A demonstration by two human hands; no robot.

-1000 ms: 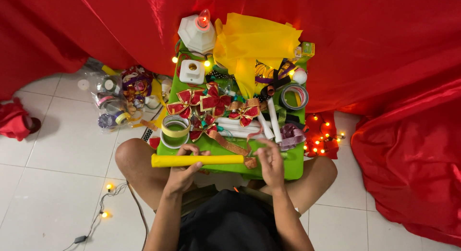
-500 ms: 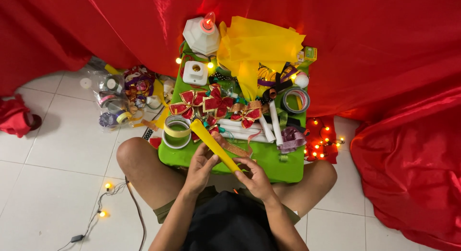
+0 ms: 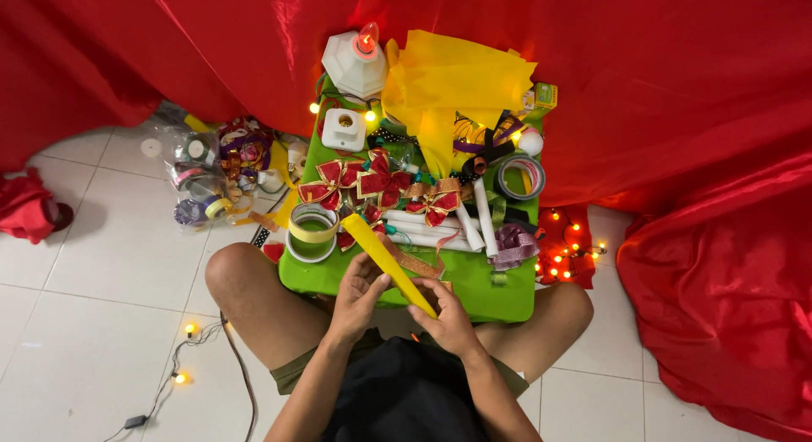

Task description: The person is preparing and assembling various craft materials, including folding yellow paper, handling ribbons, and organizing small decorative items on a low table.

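Left hand (image 3: 359, 291) grips the middle of a yellow rolled tube (image 3: 387, 262), fingers wrapped round it; the tube slants from upper left by the tape rolls (image 3: 311, 230) down to the right hand (image 3: 447, 315), which closes on its lower end. Both hands sit over the near edge of the green table (image 3: 474, 290). Further right: red bows (image 3: 381, 181), white tubes (image 3: 427, 230), grey tape ring (image 3: 518, 173), red cloth (image 3: 677, 112).

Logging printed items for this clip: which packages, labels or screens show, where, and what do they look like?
Small box: far right corner of the green table, against the red cloth; squarish, yellow and green with a printed face.
Clear plastic bag: on the floor left of the table; holds ribbon rolls.
No screens or signs.
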